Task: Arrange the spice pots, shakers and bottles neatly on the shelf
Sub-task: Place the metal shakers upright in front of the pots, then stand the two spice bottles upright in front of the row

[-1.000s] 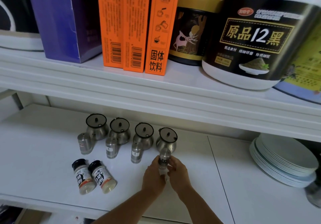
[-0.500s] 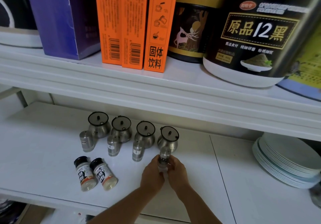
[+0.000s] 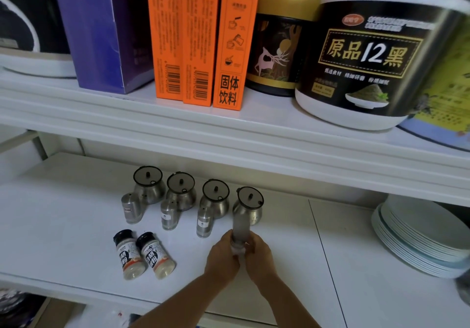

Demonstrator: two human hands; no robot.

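Several steel spice pots with dark lids stand in a row on the white lower shelf [image 3: 63, 226]; the rightmost pot [image 3: 250, 201] is nearest my hands. In front of them stand three small steel shakers [image 3: 167, 214]. A fourth steel shaker [image 3: 240, 228] stands just in front of the rightmost pot, held from both sides: my left hand [image 3: 221, 254] grips its left side and my right hand [image 3: 256, 254] its right. Two plastic spice bottles [image 3: 142, 254] with black caps stand at the front left, side by side.
A stack of pale plates [image 3: 419, 238] sits at the right end of the lower shelf. The upper shelf [image 3: 229, 129] overhangs closely, loaded with a purple box [image 3: 101, 30], orange boxes [image 3: 198, 35], a gold-lidded jar [image 3: 277, 42] and a large black tub [image 3: 373, 55].
Both hands keep hold of the fourth shaker in front of the rightmost pot; it has barely shifted. The view has tilted slightly.
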